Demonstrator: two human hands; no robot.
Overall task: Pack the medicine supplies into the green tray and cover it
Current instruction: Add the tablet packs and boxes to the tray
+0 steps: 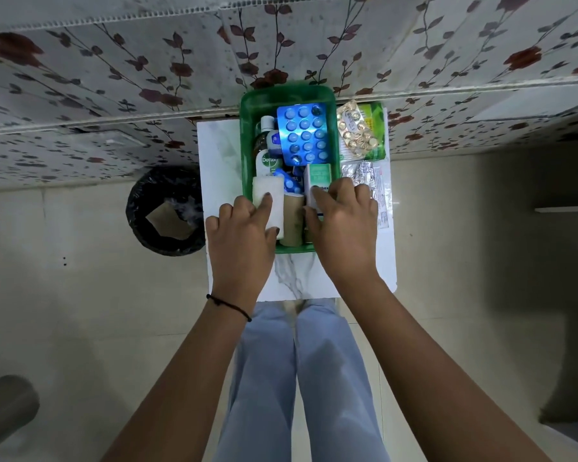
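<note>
In front of me, a small white marble-patterned table (301, 278) carries a green tray (247, 128). Just right of it lie a gold blister strip (356, 131) atop a green packet (376, 128), and silver strips (364, 176).

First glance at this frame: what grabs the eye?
The green tray at the centre of the small white table, crammed with supplies, with a bright blue blister pack lying on top. Both hands reach in at its near end: the left hand presses a white pad, the right hand rests on a small green-and-white box. More blister strips wait to the tray's right.
</note>
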